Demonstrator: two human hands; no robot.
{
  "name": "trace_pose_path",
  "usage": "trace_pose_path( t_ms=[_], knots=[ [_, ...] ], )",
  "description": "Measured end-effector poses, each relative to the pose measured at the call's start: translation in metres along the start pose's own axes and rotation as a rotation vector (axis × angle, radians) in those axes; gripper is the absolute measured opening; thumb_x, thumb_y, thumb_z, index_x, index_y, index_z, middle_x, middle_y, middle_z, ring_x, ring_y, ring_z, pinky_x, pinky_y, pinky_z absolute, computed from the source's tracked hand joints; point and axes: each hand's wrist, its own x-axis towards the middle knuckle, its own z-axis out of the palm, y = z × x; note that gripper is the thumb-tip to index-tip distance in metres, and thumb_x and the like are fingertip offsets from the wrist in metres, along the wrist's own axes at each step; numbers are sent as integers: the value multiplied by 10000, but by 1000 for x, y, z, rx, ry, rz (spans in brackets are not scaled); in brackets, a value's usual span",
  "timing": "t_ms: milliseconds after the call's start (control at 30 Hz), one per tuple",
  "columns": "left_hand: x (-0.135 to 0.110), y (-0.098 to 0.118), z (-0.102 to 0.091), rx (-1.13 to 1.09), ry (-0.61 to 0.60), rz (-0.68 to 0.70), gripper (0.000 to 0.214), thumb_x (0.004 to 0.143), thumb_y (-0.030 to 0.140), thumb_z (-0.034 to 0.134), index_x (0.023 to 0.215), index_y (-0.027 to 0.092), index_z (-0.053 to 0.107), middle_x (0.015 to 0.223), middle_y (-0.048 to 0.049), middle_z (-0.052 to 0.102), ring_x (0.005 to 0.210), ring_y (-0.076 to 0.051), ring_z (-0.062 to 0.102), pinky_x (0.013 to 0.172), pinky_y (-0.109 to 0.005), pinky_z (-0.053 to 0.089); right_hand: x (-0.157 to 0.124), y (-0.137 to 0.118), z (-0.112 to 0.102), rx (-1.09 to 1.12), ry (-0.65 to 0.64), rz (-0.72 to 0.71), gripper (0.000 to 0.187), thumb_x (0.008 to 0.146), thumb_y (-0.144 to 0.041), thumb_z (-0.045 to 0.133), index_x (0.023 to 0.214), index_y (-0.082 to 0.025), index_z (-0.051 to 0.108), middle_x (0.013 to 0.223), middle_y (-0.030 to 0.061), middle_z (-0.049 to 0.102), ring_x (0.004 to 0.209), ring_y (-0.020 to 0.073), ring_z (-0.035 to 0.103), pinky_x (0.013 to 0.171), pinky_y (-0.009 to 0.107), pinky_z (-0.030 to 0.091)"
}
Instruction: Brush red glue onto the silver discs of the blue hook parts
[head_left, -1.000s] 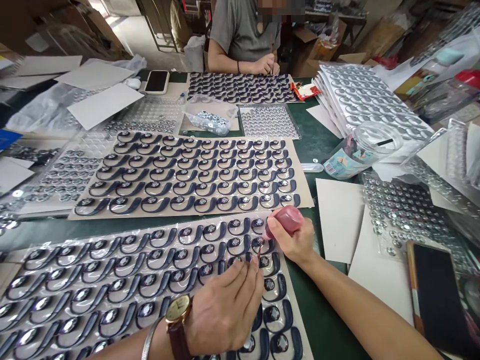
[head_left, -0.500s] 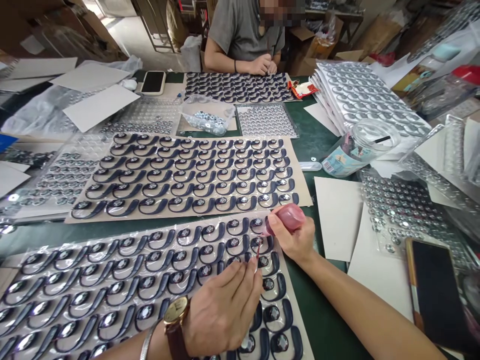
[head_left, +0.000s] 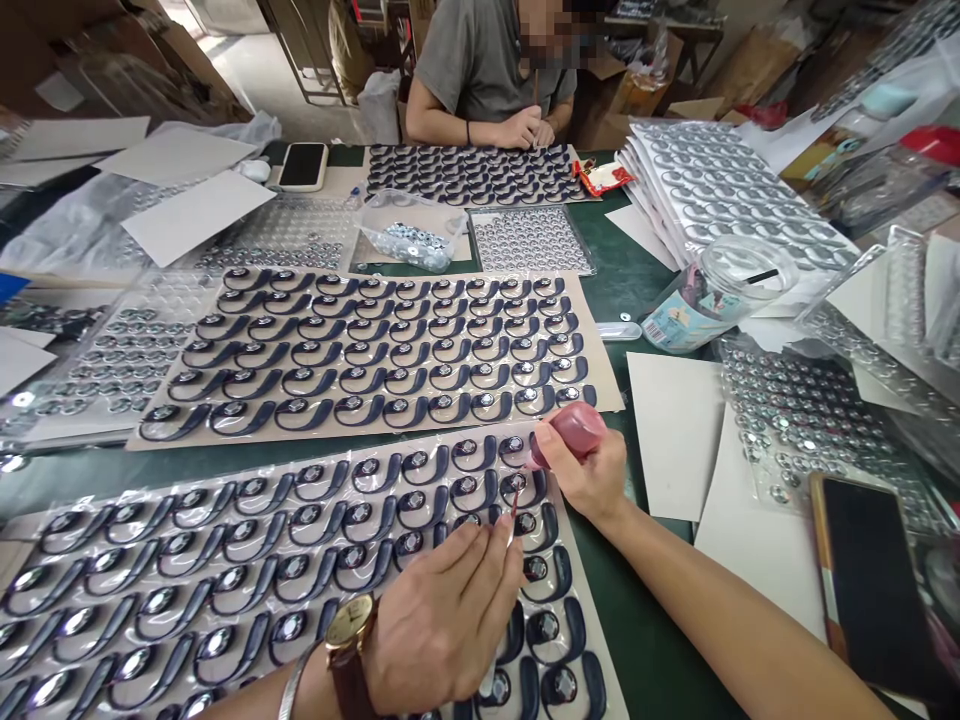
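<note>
Head view of my workbench, near to far. My left hand point(head_left: 439, 620), watch point(head_left: 351, 620) at the wrist, grasps a slender red-tipped tool point(head_left: 514, 503) over the nearer card sheet point(head_left: 580, 588). This sheet bears rows of dark hook-shaped pieces with faceted discs, under clear film. The tip points to a disc in the rightmost column; I cannot tell whether they touch. My right hand point(head_left: 589, 475) grips a pink squeeze bottle point(head_left: 576, 430) at the sheet's upper right corner, nozzle toward the same column; its fill level is unclear to me.

Right, a clear blister tray point(head_left: 765, 490) carries round silvery pieces. Beyond the work, a 2nd card sheet point(head_left: 596, 350) bears 6 rows of similar hooks. At its right, an open clear jar point(head_left: 667, 325) with a light-blue label contains something purplish, and a dark stick shows at its mouth. Farther back, a translucent bin point(head_left: 457, 225) holds loose small silvery pieces, beside a flat tray point(head_left: 529, 240) filled with silvery rounds. Behind, 1 co-worker point(head_left: 484, 70) sits at a 3rd card sheet point(head_left: 472, 175).
</note>
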Motion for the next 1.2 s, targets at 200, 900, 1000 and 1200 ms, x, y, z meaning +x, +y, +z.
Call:
trace_pose_path(
  t_ms=[200, 900, 1000, 1200],
  knots=[
    [1, -3, -1, -28, -13, -4, 347, 828, 120, 426, 1130, -9, 539, 1157, -231, 567, 1055, -297, 576, 843, -390, 524, 2, -2, -2, -47, 6, -40, 196, 795, -351, 589, 721, -172, 619, 518, -7, 572, 500, 136, 554, 561, 250, 472],
    [12, -16, -10, -287, 67, -167, 258, 851, 83, 463, 1081, 80, 578, 1068, -117, 645, 992, -212, 619, 756, -350, 549, 1, 0, -5, -62, 20, -64, 267, 776, -338, 597, 572, -176, 543, 473, -23, 489, 443, 109, 474, 485, 243, 412],
    [12, -20, -12, -377, 78, -218, 276, 826, 64, 481, 1080, 107, 579, 1062, -90, 652, 988, -181, 622, 772, -322, 543, 1, -2, -5, -80, 17, -73, 298, 778, -336, 596, 537, -179, 516, 459, -33, 460, 427, 95, 435, 472, 236, 395],
    [9, -31, -8, -645, 151, -447, 251, 826, 90, 526, 1052, 169, 600, 991, -61, 681, 872, -140, 653, 754, -291, 527, -1, -5, -3, -30, -42, -33, 260, 781, -331, 600, 568, -186, 566, 452, -24, 506, 433, 118, 510, 482, 242, 443]
  ],
)
